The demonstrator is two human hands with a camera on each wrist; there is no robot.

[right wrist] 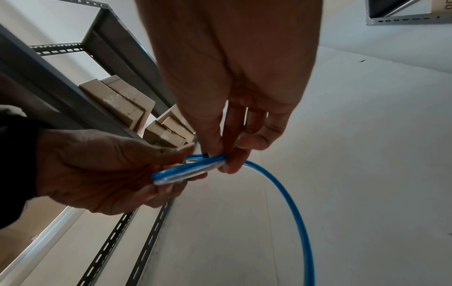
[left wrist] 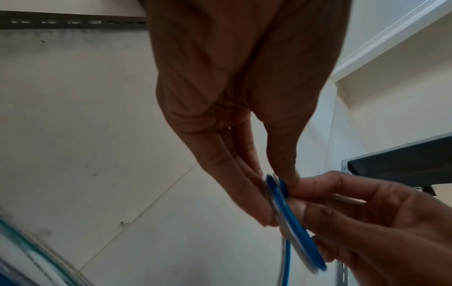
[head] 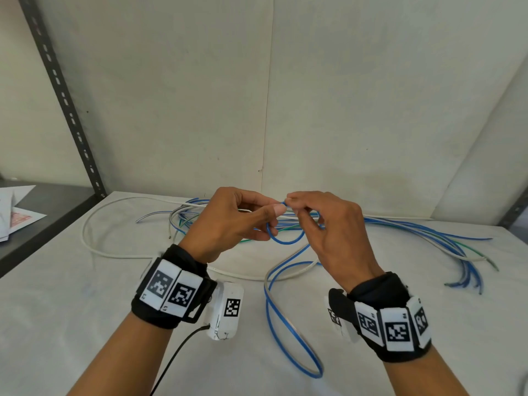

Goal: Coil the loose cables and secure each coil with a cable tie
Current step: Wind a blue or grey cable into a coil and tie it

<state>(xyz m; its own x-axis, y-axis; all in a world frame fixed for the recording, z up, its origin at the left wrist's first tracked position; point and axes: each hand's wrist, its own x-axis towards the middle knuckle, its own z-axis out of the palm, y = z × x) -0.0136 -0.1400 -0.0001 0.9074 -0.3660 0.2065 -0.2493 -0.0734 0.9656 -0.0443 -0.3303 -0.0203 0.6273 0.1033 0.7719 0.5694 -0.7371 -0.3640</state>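
Small coil of thin blue plastic-sheathed cable (head: 285, 238) held above white table (head: 85, 324).
Left hand (head: 228, 224) and right hand (head: 331, 232) both pinch it.

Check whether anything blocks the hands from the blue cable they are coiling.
Nothing visible does. The left hand and right hand both already pinch the small blue cable coil above the table; its loose tail trails freely.

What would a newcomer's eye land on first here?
First, the two hands raised mid-frame over the table: the left hand and right hand both pinch a small blue coil, its tail hanging down to the tabletop. Behind them, loose cables, blue, green and white, sprawl uncoiled across the back of the table.
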